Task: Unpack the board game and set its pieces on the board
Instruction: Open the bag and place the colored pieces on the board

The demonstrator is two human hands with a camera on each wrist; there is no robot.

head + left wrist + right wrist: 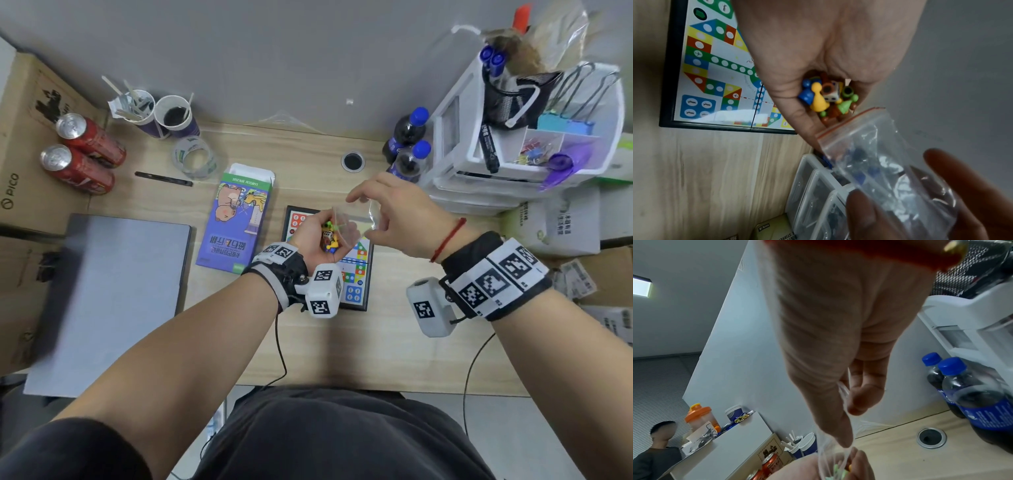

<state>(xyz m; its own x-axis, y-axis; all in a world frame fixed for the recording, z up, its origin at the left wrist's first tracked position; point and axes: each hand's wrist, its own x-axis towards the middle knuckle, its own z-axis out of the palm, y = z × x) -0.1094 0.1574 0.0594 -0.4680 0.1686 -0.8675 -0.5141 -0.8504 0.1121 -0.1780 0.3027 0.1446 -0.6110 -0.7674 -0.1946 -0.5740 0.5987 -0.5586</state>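
- My left hand (313,236) is cupped palm-up over the board (356,270), fingers curled round a heap of coloured pawns (818,99) and a die (830,95); they rest in my palm, not on any square.
- My right hand (390,212) sits at three o'clock of the left, pinching the clear zip bag (879,162) between thumb and fingers, its open mouth tipped toward my left palm. The bag looks nearly empty; I cannot tell whether anything is left inside.
- The board lies unfolded and flat at the table's (325,342) centre, directly under my hands.
- The purple game box (236,222) lies at nine o'clock of the board, its end flap open.
- Done, as I judge it: box opened, board out and unfolded, bag opened, pieces tipped into my hand.
- Left: put the bag aside, then stand each pawn on its colour's home corner and set the die down. No piece shows on the parts of the board I can see.
- At twelve to one o'clock stand two cola bottles (409,147) and a white organiser (513,137), well apart from the board.
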